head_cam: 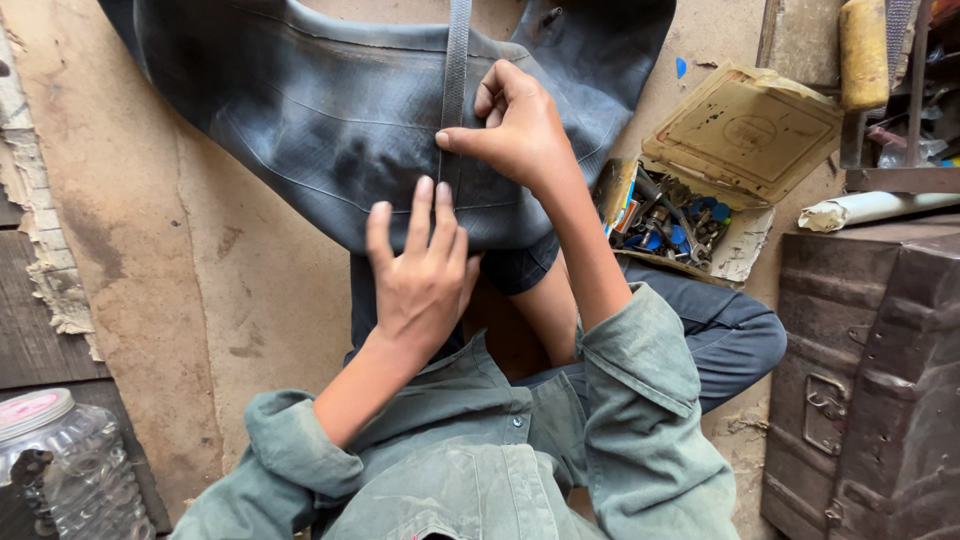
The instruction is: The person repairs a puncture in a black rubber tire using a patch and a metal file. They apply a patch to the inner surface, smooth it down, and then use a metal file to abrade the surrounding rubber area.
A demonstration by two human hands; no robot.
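Observation:
A large black rubber inner tube (330,110) lies draped over my lap and the dusty floor. A narrow grey strap (455,80) runs down its middle. My left hand (420,270) rests flat on the tube's lower edge, fingers spread. Higher up, my right hand (515,125) has its fingers curled against the strap, the thumb pressing beside it on the rubber. Whether the strap is pinched or only pressed, I cannot tell. I wear green sleeves and dark trousers.
An open cardboard box (700,200) of small metal and blue parts sits right of my knee. A rusty metal trunk (870,380) stands at lower right. A clear plastic jar (65,465) is at lower left. A yellow-handled tool (862,55) stands at top right.

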